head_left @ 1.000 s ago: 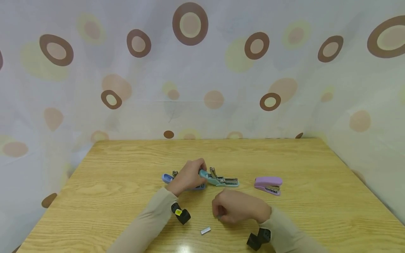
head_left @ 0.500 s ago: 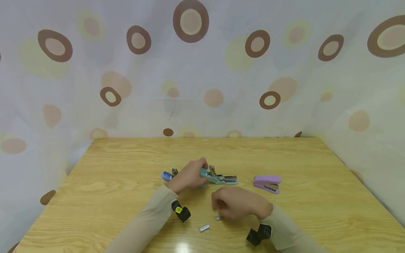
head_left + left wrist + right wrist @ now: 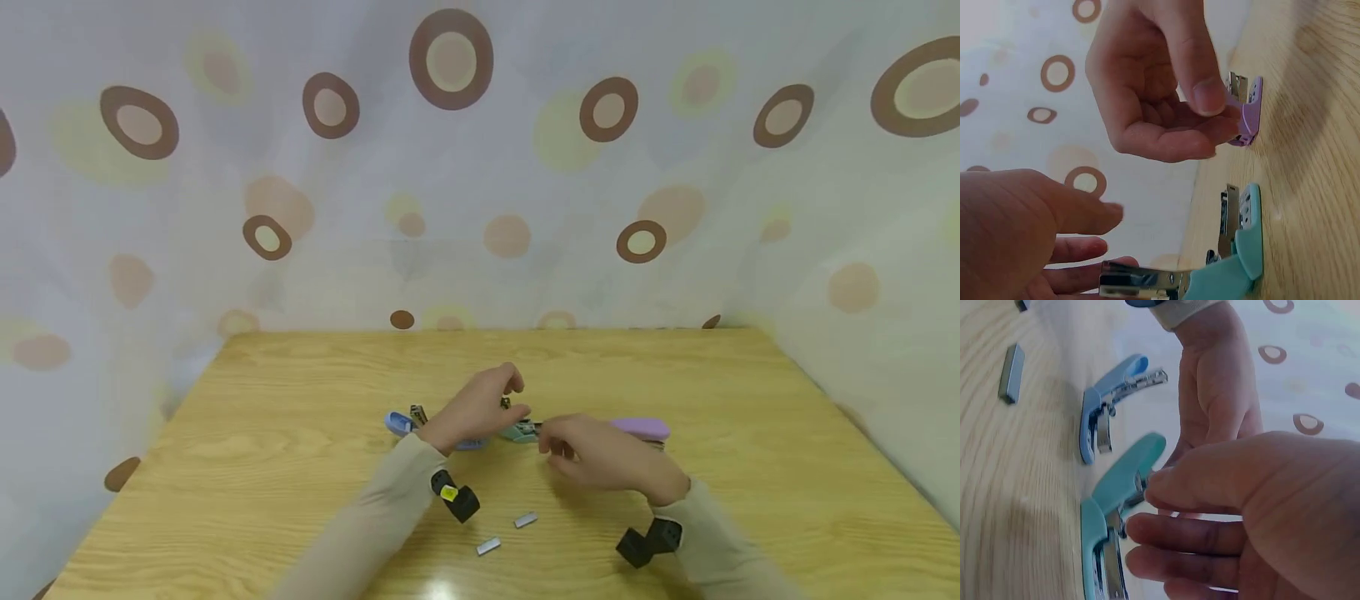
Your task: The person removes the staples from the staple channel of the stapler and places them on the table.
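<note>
A teal stapler (image 3: 1219, 278) lies opened out on the table, its metal magazine raised from the base. Around its raised end is my left hand (image 3: 480, 408), thumb and fingers spread, with no grip on it. My right hand (image 3: 600, 454) hovers at the stapler's other end, fingers loosely bent and holding nothing; in the right wrist view its thumb and fingertips are near the metal parts, and whether they touch cannot be told. Two strips of staples lie nearer the front: one strip (image 3: 526, 520) and another strip (image 3: 488, 547).
A blue stapler (image 3: 399, 423), also opened out, lies left of the teal one, partly behind my left wrist. To the right is a purple stapler (image 3: 641, 428), partly hidden by my right hand. A patterned curtain (image 3: 480, 167) hangs behind the wooden table (image 3: 300, 375).
My right hand has let go of a staple strip, leaving it on the table, and moved up and right to the teal stapler. My left hand has released the stapler's end and shifted right.
</note>
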A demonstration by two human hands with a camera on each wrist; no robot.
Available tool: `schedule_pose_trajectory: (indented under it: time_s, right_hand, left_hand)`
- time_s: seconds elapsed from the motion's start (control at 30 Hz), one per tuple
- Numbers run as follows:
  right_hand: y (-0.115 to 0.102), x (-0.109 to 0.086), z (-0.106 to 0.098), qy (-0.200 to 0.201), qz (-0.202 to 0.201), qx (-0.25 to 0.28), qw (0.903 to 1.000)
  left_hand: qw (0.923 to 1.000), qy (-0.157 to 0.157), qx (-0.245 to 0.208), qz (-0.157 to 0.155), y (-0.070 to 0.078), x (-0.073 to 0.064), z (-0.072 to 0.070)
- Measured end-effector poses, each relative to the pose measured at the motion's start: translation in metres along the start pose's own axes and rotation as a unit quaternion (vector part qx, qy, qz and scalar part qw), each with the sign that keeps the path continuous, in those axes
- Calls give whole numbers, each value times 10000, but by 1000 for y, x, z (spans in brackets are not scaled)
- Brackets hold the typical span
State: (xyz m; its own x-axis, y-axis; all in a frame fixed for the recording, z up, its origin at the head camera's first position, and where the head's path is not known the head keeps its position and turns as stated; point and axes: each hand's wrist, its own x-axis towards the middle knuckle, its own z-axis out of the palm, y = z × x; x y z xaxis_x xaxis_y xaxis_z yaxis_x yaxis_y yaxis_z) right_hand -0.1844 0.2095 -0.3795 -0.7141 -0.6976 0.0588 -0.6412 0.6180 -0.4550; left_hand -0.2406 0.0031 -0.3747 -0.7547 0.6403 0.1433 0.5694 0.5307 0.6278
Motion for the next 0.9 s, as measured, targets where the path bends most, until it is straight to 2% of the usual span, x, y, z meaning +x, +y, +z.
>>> schedule_pose_trajectory:
  time_s: [0.1, 0.17, 0.37, 0.5, 0.73, 0.9]
  right_hand:
    - [9, -9, -4, 271, -27, 14, 9996]
    - [15, -15, -8, 551, -125, -13, 9984]
    - [31, -30, -24, 1159, -127, -36, 9932]
    - [40, -42, -37, 1093, 291, -53, 9936]
    - [55, -64, -55, 760, 1061, -155, 9913]
    - [63, -72, -62, 510, 1216, -172, 9911]
  left_hand:
    - [9997, 76, 118, 179, 6, 5, 5]
    - [9986, 108, 408, 325, 10, 9, 7]
    - [9851, -235, 1507, 795, 22, 21, 18]
    - [9812, -472, 1653, 882, 29, 26, 28]
    - [9837, -720, 1427, 819, 36, 41, 47]
    - [9846, -829, 1347, 747, 44, 56, 55]
